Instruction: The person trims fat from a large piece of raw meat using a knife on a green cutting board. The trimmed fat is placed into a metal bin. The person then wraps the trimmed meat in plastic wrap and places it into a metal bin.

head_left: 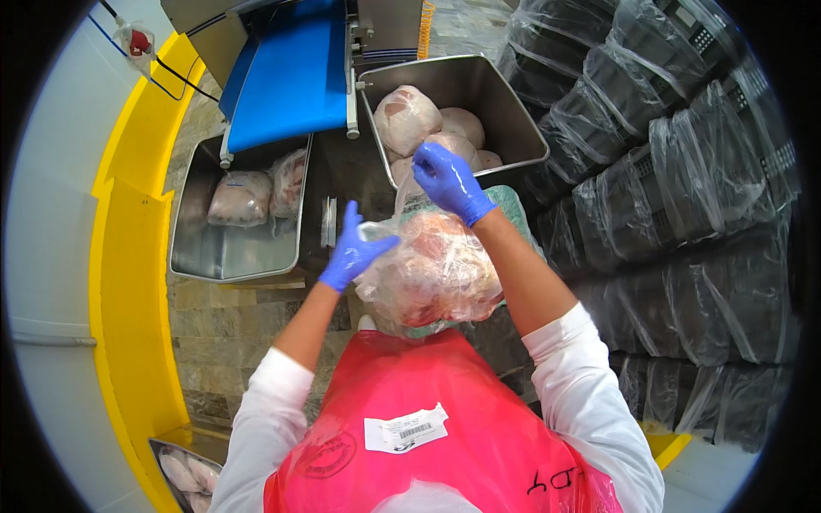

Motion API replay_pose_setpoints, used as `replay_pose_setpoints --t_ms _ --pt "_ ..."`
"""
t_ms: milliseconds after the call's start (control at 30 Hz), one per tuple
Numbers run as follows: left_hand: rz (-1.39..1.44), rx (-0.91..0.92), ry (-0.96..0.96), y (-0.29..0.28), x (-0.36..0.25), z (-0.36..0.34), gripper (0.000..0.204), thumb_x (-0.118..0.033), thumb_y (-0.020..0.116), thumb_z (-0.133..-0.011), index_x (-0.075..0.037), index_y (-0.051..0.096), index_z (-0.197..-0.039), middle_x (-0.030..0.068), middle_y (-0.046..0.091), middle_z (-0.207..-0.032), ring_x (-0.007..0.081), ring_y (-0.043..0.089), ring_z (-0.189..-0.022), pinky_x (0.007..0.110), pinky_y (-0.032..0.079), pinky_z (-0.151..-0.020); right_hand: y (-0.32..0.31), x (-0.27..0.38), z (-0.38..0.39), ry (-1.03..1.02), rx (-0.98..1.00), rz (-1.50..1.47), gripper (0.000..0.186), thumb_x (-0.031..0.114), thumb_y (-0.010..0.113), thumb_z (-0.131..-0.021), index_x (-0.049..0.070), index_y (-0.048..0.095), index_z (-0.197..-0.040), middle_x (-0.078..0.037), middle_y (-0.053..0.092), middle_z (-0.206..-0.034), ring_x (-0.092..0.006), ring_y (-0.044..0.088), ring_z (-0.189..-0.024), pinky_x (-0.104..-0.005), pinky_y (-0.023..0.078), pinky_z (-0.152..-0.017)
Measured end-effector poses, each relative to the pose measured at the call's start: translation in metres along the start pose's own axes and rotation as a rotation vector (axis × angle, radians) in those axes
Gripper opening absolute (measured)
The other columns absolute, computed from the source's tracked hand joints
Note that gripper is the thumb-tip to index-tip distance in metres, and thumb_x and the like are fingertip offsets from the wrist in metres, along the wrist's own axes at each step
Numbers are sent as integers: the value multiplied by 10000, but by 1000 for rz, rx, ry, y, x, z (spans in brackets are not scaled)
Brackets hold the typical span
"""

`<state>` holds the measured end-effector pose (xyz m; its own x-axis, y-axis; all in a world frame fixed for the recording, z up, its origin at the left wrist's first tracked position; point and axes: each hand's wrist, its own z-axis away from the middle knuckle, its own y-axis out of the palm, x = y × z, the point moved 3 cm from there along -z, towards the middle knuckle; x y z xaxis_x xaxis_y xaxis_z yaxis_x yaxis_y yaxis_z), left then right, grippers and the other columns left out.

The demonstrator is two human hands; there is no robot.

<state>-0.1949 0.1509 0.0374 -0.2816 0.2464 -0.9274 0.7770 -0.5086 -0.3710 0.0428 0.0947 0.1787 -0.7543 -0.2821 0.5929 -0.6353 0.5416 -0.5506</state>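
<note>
In front of my apron lies a clear plastic bag (445, 269) full of pinkish raw meat, with green plastic film (513, 214) showing behind it. My right hand (453, 181), in a blue glove, is closed above the bag's far side, and a gathered strip of the clear film runs up to its fingers. My left hand (357, 250), also in a blue glove, is at the bag's left edge. Its fingers are spread, one pointing away from me, with loose film beside them. What supports the bag is hidden beneath it.
Beyond the bag stands a steel tub (513, 141) of pale, rounded meat pieces. To the left, another steel tub (235, 265) holds bagged meat (241, 198) under a blue conveyor belt (291, 77). Film-wrapped black crates (676, 188) are stacked at right. A yellow barrier (128, 256) runs along the left.
</note>
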Motion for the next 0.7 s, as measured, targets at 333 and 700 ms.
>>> replay_pose_setpoints --t_ms 333,700 --pt "-443 124 -110 70 21 -19 397 -442 647 -919 -118 711 -1139 242 723 -1095 467 691 -1008 558 545 -874 -50 -65 169 406 439 379 217 45 626 -882 96 712 -1074 -181 718 -1058 -421 692 -989 -481 545 -901" --pt "203 -72 -249 79 130 -34 196 -24 631 -835 1 713 -1012 168 726 -922 300 695 -827 412 551 -778 -35 -137 151 623 -56 143 129 35 642 -898 45 712 -1006 -167 726 -973 -368 699 -901 -457 550 -847"
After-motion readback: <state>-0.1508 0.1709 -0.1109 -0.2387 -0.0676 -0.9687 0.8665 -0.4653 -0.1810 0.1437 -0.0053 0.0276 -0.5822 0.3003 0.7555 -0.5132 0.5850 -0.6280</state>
